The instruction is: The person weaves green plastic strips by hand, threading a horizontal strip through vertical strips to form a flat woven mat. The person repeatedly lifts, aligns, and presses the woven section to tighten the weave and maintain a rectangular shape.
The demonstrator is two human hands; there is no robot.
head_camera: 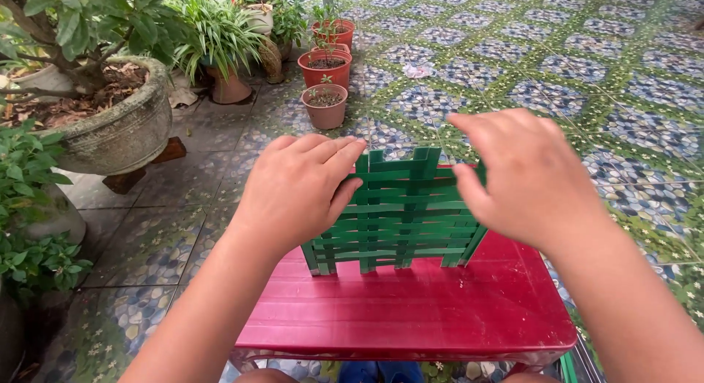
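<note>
- While the left hand (297,192) presses against the left side of the green weave (400,214), its fingers (339,154) curl over the top-left edge, grasping it; thumb lies along the front strips.
- Right hand (528,174) is at the weave's right side, fingers spread & loose, not clenched; thumb (463,186) touches or nearly touches the right edge. Can't tell if it really grips, as the hand hides that edge.
- Weave: flat panel of green plastic strips, woven criss-cross, standing upright, slightly tilted, w/ loose strip ends resting on the worktop.
- Worktop (411,310) is red, ribbed plastic, small; weave sits toward its far edge, approx. centred between both hands.
- Both forearms come in from the bottom corners & cover the worktop's left & right edges.
- Beyond: patterned tile floor (572,68), green & blue pebble design, wet-looking.
- Far left: big stone planter (125,126) w/ a small tree, dry leaves on the soil, raised on wood blocks.
- Behind the weave, well apart: row of three small pots (325,106), nearest brownish, next two red-orange, each w/ a tiny seedling.
- Spider plant (220,38) in a clay pot between planter & small pots.
- Leafy shrubs at the left frame edge; something blue & green shows under the worktop's near edge, too cut off to tell.
</note>
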